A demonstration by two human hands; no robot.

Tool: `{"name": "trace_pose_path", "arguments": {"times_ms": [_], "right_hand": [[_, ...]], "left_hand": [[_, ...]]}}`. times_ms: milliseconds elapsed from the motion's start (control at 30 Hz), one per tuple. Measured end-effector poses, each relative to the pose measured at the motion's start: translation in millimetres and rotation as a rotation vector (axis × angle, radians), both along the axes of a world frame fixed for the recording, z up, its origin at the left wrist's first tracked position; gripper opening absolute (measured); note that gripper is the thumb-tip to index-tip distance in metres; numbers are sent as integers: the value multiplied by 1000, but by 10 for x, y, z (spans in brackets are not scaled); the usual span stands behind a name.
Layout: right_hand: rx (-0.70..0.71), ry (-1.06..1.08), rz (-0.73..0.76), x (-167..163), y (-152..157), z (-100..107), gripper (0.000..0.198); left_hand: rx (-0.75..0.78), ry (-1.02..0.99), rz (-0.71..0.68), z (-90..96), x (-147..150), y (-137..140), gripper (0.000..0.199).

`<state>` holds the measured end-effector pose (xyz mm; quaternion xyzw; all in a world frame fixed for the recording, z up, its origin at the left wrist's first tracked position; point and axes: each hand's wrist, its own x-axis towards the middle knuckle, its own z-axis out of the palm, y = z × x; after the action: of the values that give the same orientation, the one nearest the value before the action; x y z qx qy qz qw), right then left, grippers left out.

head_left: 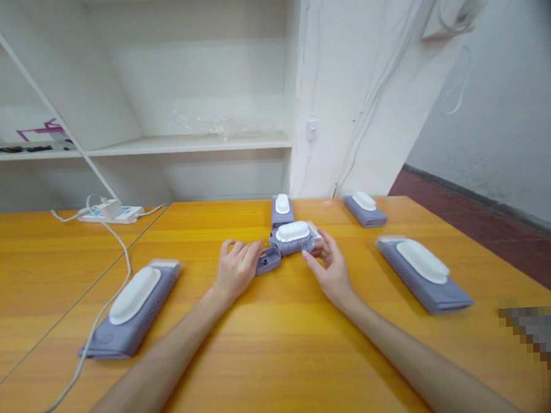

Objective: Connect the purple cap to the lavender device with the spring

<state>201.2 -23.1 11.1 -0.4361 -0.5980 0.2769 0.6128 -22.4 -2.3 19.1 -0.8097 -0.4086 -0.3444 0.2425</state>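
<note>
In the middle of the table lies a grey-purple device (292, 247) with a white oval pad (292, 231) on top. My right hand (330, 266) grips its right end, thumb in front and fingers behind. My left hand (237, 267) has its fingers bent together at a small grey hollow end piece (269, 262), which is tilted with its open side towards me. This piece sits at the device's left end; whether the two still touch there I cannot tell. A thin, wire-like bit shows by the left fingertips, too small to name.
Similar grey devices with white pads lie at the left (133, 309), right (424, 272), back right (365, 208) and just behind the middle one (282, 211). A white cable (123, 251) runs from a power strip (109, 212). White shelves (193, 143) stand behind.
</note>
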Motion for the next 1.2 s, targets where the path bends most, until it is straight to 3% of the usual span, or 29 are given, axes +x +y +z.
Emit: {"name": "trace_pose_path", "arguments": {"times_ms": [133, 267, 400, 467, 533, 633, 700, 767, 900, 1000, 1200], "right_hand": [[-55, 5, 96, -1, -3, 10, 59], [-159, -127, 237, -25, -46, 11, 47], [-195, -268, 248, -43, -48, -28, 34], [-181, -281, 240, -42, -31, -47, 25], [-155, -245, 205, -34, -14, -50, 21], [-131, -158, 151, -17, 0, -30, 20], [-136, -107, 142, -6, 2, -17, 20], [-138, -76, 136, 3, 0, -14, 19], [-125, -116, 112, 8, -24, -7, 19], [-66, -275, 73, -2, -60, 28, 17], [67, -390, 88, -16, -89, 71, 12]], "left_hand": [[-20, -57, -30, -8, 86, -50, 18], [-40, -17, -142, -40, 153, -88, 16], [-133, 124, -326, -16, 220, -138, 16], [-180, 148, -352, 23, 255, -168, 19], [-210, 124, -298, 59, 280, -188, 26], [-279, 34, -95, 69, 290, -189, 42], [-352, -21, 29, 48, 283, -176, 42], [-423, -48, 53, 27, 275, -162, 38], [-539, -62, -157, 43, 264, -158, 39], [-607, -91, -310, 76, 255, -169, 43], [-692, -161, -351, 72, 283, -226, 46]]}}
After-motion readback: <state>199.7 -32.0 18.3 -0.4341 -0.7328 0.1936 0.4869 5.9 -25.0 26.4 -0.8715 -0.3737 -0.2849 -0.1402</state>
